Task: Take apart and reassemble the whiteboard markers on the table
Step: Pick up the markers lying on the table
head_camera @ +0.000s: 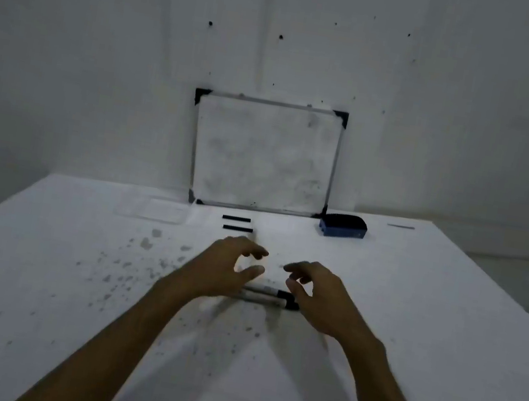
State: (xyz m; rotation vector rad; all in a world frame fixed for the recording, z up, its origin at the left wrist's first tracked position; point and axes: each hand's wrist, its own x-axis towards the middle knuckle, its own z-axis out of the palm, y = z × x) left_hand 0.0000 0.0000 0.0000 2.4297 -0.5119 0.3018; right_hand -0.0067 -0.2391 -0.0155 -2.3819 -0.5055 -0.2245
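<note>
Two whiteboard markers [267,296] with white barrels and black ends lie side by side on the white table [412,310], partly hidden by my hands. My left hand [224,268] hovers just above their left ends, fingers curled and apart, holding nothing. My right hand [314,289] hovers over their right ends, also open and empty. Farther back, two thin black sticks [237,223] lie parallel on the table.
A small framed whiteboard [265,155] leans against the wall at the table's back. A blue eraser [343,226] sits to its right. A clear flat tray [152,208] lies at the back left. Dark ink spots [142,264] speckle the left-middle surface.
</note>
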